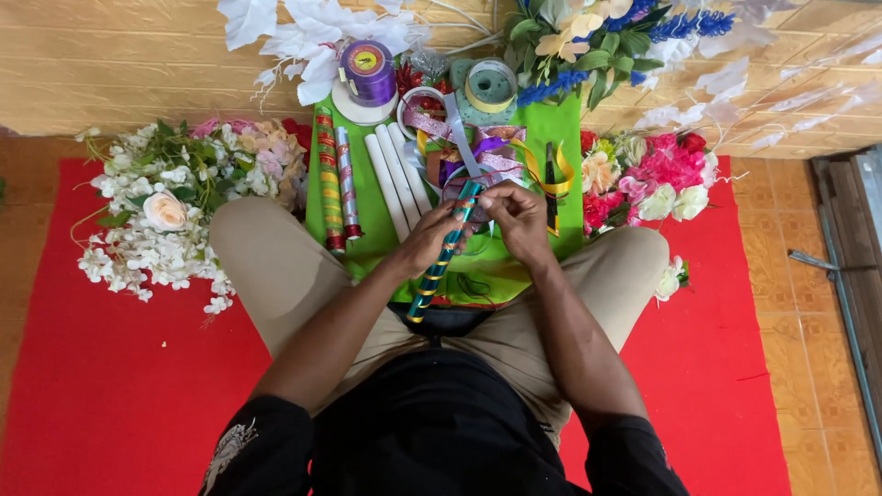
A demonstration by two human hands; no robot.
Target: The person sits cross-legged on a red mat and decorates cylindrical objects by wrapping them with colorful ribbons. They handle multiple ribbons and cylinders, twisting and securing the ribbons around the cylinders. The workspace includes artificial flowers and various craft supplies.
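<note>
My left hand [432,236] grips a long stick [443,254] wrapped in teal and gold spiral ribbon, held slanting above my lap. My right hand [516,219] pinches the upper end of the same stick, where a grey ribbon strip [457,130] runs up toward the spools. Both hands hover over a green cloth [560,124] between my knees.
On the green cloth lie two ribbon-wrapped sticks [336,179], three plain white sticks [397,174], loose ribbons [496,152], black pliers [551,188], a purple ribbon spool [368,73] and tape rolls [490,87]. White artificial flowers [165,216] lie left, pink and red ones [652,174] right, on a red mat [110,386].
</note>
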